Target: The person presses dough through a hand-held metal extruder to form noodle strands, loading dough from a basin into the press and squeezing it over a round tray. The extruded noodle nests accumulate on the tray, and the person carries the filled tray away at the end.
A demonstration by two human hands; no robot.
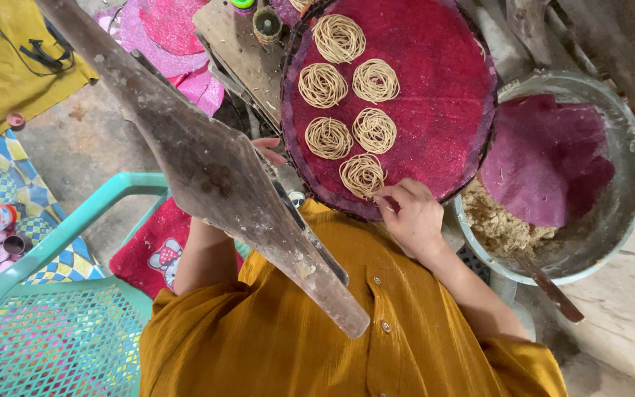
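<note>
Right hand (410, 213) is pinching the edge of the nearest noodle coil (362, 175) with fingertips, sitting on the near rim of the round magenta tray (442, 95). Five more noodle coils (339, 38) are lying just beyond that hand on the same tray, none touching each other. Left hand (270, 150) is mostly hiding behind a long wooden lever (214, 173) crossing in front of it; can't tell whether it's gripping anything. Right of the right hand, a metal basin (619, 213) is holding a folded magenta cloth (545, 158) and crumbly brown dough (497, 224). Left of the left hand, a teal plastic chair (53, 323) is standing.
</note>
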